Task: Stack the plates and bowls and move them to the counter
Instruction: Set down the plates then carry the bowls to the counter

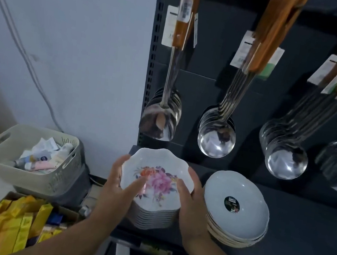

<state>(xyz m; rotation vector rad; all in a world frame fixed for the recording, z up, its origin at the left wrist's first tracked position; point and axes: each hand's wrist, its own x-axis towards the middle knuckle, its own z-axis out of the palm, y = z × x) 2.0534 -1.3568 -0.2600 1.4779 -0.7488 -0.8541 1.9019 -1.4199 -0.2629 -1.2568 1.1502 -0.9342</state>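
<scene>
Floral bowls (155, 182), stacked at the dark shelf's (298, 247) left end beside the pale plates (236, 206), sit clasped between left hand (118, 187) and right hand (191, 199), whose grip on scalloped rims could slip, tipping the tall stack.

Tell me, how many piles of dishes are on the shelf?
2. The flowery bowl stack sits between the left hand and right hand; the plain plate stack stands just right of it. More may be hidden off-frame.

Glossy white scalloped floral bowls (155, 182) look glazed and smooth. Polished mirror-bright steel ladles (216, 139) carry orange wooden handles (271, 31). The beige slotted plastic basket (25, 162) looks matt; the dark shelf (305, 232) too.
</scene>
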